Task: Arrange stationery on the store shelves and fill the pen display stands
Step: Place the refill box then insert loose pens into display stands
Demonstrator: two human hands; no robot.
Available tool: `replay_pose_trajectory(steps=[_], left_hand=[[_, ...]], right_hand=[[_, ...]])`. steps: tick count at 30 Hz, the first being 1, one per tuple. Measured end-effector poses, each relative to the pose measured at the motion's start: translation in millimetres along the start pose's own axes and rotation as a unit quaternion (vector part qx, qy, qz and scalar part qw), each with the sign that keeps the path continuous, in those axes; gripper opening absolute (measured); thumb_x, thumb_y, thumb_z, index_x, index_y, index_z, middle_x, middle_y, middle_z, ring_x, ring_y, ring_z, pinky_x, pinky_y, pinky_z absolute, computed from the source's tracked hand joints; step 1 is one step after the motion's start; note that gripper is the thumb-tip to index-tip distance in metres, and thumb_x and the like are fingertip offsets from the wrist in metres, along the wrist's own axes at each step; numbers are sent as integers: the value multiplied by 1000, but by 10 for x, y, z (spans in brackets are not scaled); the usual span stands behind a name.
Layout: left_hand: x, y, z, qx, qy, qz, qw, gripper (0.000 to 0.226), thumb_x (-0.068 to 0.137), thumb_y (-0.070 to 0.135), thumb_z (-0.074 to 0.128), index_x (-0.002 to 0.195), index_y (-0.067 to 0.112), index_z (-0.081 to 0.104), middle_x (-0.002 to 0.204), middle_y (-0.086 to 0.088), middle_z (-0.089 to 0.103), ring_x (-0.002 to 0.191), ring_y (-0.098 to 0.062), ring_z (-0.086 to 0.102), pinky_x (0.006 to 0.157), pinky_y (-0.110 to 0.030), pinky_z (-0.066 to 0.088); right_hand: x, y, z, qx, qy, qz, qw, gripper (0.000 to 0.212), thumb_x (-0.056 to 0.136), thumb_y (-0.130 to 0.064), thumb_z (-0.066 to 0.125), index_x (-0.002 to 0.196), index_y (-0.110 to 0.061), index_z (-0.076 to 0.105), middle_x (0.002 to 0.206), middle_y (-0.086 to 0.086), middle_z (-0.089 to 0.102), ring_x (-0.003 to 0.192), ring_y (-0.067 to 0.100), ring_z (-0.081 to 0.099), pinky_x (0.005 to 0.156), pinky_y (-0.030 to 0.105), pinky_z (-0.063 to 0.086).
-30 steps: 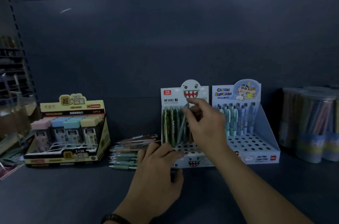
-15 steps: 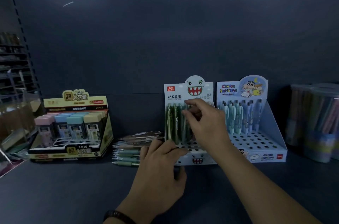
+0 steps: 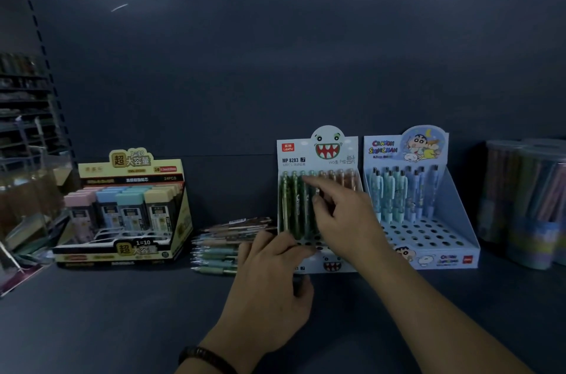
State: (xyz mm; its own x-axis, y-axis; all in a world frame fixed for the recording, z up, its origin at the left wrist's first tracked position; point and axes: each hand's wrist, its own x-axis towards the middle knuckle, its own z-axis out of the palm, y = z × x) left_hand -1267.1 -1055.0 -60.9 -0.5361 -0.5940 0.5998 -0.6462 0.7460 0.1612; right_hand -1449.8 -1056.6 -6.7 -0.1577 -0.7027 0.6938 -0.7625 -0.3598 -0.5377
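**While the left hand (image 3: 272, 281) held the monster stand (image 3: 332, 263), the right hand (image 3: 346, 217) reached among its pens**

Where the dark shelf (image 3: 122, 312) met its back panel, the monster stand stood with green pens (image 3: 291, 205) upright in its back rows and bare holes in front. The left hand gripped the stand's front left corner, fingers curled over the lip and thumb against the front wall. A dark wristband (image 3: 208, 356) circled that wrist. The right hand crossed above it, index finger stretched along the tops of the green pens and the other fingers curled among the barrels. Whether they pinched a pen could not be told.

Loose pens (image 3: 220, 246) lay heaped on the shelf just left of the stand. A blue stand (image 3: 428, 257) stood just beside it on the right, pale pens in its rear rows. A yellow box (image 3: 128, 165) sat farther left, and clear tubs (image 3: 526, 205) at the far right.
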Motion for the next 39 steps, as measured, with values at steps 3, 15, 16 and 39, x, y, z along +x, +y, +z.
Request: replay_pose_trajectory(steps=[3,15,16,39], left_hand=[[7,-1,-8,-2,5,4,1000,42,84,43,53,126,44,61,115,28,47,112,-4,43,97,-30,36],[-188,-971,-468,19,25,-41,999,24,85,31,71,99,47,58,103,30,52,102,-4,56,93,-39,40],[-264,-1022,-452,11,23,-44,999,26,86,29,73,98,47,58,105,32,51,105,-3,55,95,-38,39],[-314,-1065,-370,-49,-15,-2,999,12,92,56,63,99,47,68,95,32,61,102,3,50,95,-40,44]], right_hand=[[-42,6,-7,10,11,-3,1000,48,104,-14,55,144,-41,60,54,-15,56,43,8,43,49,18,40],[-474,-438,134,-28,-74,23,997,13,99,-24,63,89,-31,67,67,-13,63,66,2,62,56,20,48],[-546,-427,181,-39,-91,30,995,12,98,-25,63,89,-31,67,70,-14,64,67,3,63,58,23,52],[-683,-384,273,-90,-232,33,968,16,96,-51,67,99,-37,70,81,-12,65,76,4,61,73,31,55]])
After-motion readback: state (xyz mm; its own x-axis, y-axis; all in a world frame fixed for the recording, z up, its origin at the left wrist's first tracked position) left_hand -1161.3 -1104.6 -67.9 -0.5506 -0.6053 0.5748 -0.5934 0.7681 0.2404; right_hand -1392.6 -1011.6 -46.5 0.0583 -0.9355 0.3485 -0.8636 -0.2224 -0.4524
